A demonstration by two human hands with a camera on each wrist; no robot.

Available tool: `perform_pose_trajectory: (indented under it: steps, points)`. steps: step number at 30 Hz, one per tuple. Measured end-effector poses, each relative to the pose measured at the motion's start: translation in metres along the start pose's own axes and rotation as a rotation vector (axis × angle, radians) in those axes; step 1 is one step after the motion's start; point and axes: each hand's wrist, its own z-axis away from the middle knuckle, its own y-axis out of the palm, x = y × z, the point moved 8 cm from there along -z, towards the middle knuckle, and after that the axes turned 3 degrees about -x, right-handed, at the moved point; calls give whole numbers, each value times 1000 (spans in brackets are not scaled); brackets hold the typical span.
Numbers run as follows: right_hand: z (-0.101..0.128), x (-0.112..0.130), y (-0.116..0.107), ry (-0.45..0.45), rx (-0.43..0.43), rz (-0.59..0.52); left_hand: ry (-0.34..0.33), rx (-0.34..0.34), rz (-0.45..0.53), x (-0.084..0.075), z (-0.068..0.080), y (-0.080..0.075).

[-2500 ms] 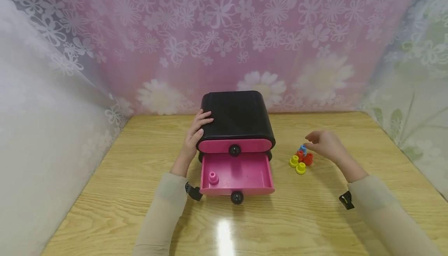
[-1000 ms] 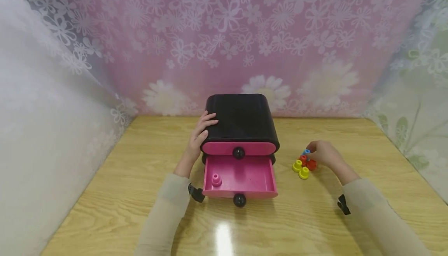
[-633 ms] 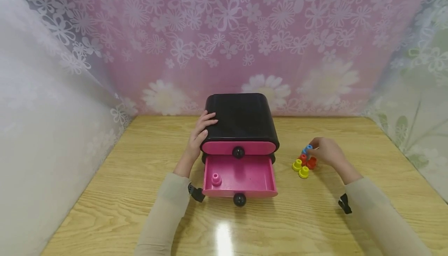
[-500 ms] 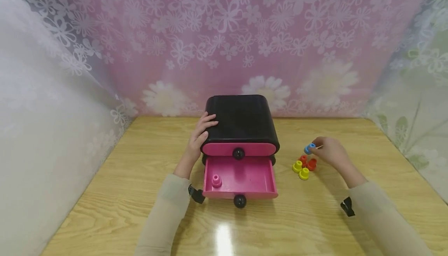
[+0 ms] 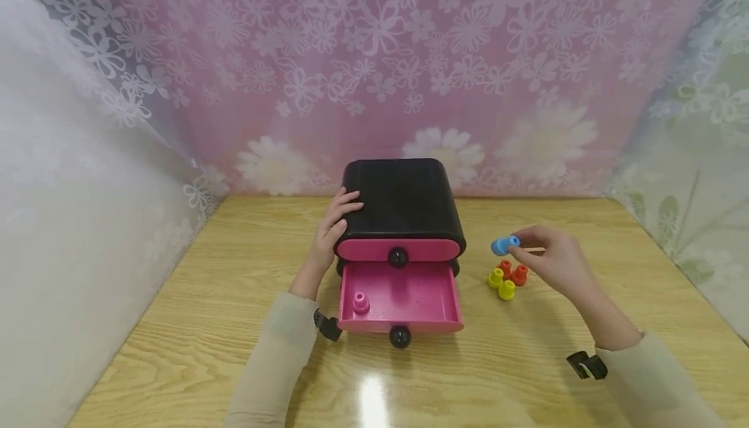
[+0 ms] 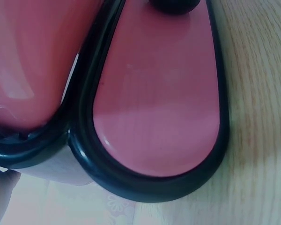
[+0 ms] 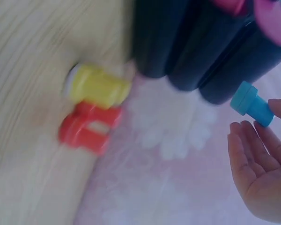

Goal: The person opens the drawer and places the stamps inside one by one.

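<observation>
A black drawer box with pink fronts stands mid-table, its lower pink drawer pulled out. One pink peg lies inside at the left. My left hand rests on the box's left top edge with straight fingers. Lifted above the table right of the box, my right hand pinches a blue peg between thumb and fingertips. Below it on the table lie two red pegs and two yellow pegs. The left wrist view shows the pink drawer front close up.
The wooden table is walled by a pink floral curtain at the back and pale curtains at both sides. A black knob sticks out from the open drawer toward me.
My right hand came down on the peg cluster, took the blue peg and lifted it up and to the left. The left hand stayed on the box.
</observation>
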Motion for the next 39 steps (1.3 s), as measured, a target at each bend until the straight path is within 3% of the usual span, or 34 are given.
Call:
perform_pose_trajectory:
  steps: [7, 17, 25, 30, 39]
  points:
    - [17, 33, 16, 31, 106, -141, -10, 3, 7, 3, 1, 0]
    - [17, 69, 46, -66, 181, -253, -18, 1, 1, 2, -4, 1]
    - [15, 80, 70, -82, 232, -322, -16, -3, 7, 3, -1, 1]
    - [16, 90, 85, -118, 263, -307, -12, 1, 3, 3, 0, 1]
    - [18, 97, 111, -129, 311, -179, -9, -9, 1, 1, 0, 0]
